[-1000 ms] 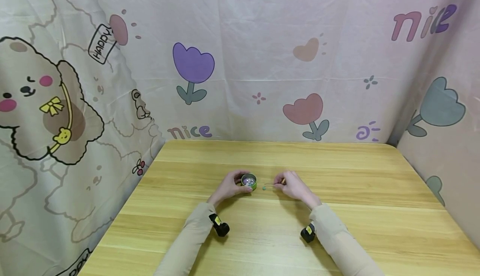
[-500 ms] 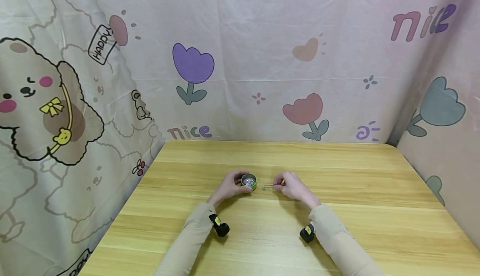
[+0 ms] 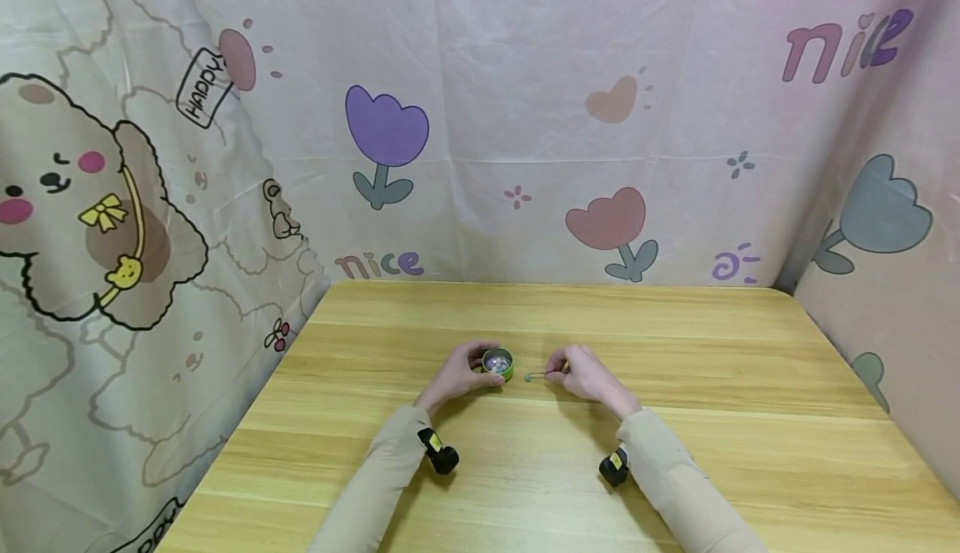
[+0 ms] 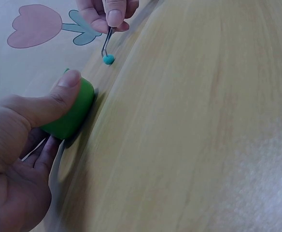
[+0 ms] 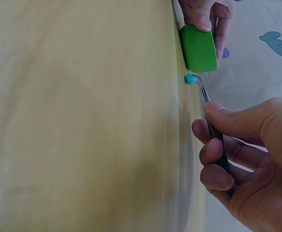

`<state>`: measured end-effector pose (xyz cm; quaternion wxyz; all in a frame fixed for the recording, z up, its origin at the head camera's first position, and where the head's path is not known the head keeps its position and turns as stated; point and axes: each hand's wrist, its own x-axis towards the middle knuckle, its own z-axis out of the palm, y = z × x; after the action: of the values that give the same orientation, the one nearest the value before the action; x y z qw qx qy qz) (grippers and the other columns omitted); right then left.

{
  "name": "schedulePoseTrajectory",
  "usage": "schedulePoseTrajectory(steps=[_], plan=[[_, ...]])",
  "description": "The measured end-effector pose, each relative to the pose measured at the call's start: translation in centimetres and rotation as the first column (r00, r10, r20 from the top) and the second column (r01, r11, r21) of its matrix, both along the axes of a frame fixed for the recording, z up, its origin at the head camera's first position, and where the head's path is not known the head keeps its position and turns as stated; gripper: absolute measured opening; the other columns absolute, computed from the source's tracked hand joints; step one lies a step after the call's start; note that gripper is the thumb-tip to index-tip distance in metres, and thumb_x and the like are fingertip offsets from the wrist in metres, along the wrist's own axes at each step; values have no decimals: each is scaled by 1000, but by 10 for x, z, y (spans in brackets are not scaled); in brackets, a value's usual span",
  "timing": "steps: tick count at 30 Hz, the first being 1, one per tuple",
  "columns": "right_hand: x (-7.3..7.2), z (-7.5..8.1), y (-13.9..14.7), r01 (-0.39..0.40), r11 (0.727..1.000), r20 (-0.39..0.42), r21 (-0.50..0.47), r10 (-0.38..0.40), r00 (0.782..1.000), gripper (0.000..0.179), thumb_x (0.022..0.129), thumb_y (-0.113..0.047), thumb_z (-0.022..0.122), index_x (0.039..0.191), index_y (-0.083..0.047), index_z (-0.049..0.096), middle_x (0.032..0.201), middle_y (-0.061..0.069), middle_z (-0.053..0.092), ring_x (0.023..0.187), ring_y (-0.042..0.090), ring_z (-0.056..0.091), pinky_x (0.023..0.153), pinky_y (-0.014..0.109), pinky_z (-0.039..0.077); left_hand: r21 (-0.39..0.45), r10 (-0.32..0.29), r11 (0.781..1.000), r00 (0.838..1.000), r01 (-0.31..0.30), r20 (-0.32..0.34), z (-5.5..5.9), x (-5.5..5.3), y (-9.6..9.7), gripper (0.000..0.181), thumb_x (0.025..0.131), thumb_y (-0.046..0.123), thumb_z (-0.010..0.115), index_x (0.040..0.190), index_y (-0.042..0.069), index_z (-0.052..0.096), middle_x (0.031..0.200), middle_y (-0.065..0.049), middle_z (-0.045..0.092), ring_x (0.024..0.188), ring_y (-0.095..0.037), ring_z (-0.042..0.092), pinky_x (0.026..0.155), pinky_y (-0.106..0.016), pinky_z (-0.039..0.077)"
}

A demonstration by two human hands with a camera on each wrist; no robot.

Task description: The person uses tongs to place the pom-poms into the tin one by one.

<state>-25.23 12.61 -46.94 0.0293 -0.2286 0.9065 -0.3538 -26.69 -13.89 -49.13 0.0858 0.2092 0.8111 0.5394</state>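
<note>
My left hand (image 3: 463,371) grips a small round green container (image 3: 507,374) with thumb and fingers on either side; it stands on the table. Its top is uncovered, and several small pale beads (image 3: 497,364) lie inside. To the right, my right hand (image 3: 588,374) holds dark, bent-tip tweezers (image 5: 215,129), thumb against fingers. The tweezer tips are at a teal bead (image 5: 190,79), close to the tabletop beside the container and apart from it. In the left wrist view the green wall (image 4: 76,116) shows under my left thumb, and the beads inside are hidden.
The wooden table (image 3: 675,336) spreads around both hands. A printed curtain (image 3: 480,119) hangs behind its far edge and along the sides. A black wrist camera (image 3: 442,454) sits at my left cuff, another black camera (image 3: 615,468) at my right.
Very little differs. The tweezers and my right hand have shifted only slightly, with the teal bead staying near the same spot. My left hand and the green container have kept their place.
</note>
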Motion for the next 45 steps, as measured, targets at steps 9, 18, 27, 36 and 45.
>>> schedulePoseTrajectory(steps=[9,18,27,36,45], plan=[[-1,0,0,7,1000,2,15,-7,1000,4,90,-6,73,87,-3,73,83,3,72,76,9,61,67,20,52,-1,-1,1000,1000,1,-5,1,1,0,62,81,2,81,136,-8,53,134,-29,59,122,-44,61,108,-50,51],[-1,1,-1,3,1000,2,11,-3,1000,4,90,-5,72,86,-4,73,83,3,72,75,9,61,66,20,52,-6,1,1000,1000,-1,0,2,1,0,62,82,2,81,136,-7,54,134,-28,60,122,-43,61,108,-50,51],[-1,1,-1,-8,1000,-8,4,8,1000,5,89,-3,71,85,-5,73,81,4,73,74,8,60,65,19,51,-18,10,1000,1000,-10,-10,0,-1,0,61,81,3,82,135,-7,55,133,-28,60,122,-43,61,109,-51,50],[-2,2,-2,14,1000,3,6,-14,1000,9,91,-4,69,83,-7,72,80,2,71,73,9,58,63,20,48,-18,14,1000,1000,-15,-22,-2,-2,1,61,81,0,81,135,-8,54,133,-29,60,121,-44,61,108,-53,50],[-1,3,-2,14,1000,-19,-25,-14,1000,6,91,-4,69,87,-4,72,81,4,72,72,9,60,62,19,50,-14,11,1000,1000,-12,-13,0,-1,1,61,80,2,82,134,-7,55,132,-28,61,120,-43,62,108,-50,51]])
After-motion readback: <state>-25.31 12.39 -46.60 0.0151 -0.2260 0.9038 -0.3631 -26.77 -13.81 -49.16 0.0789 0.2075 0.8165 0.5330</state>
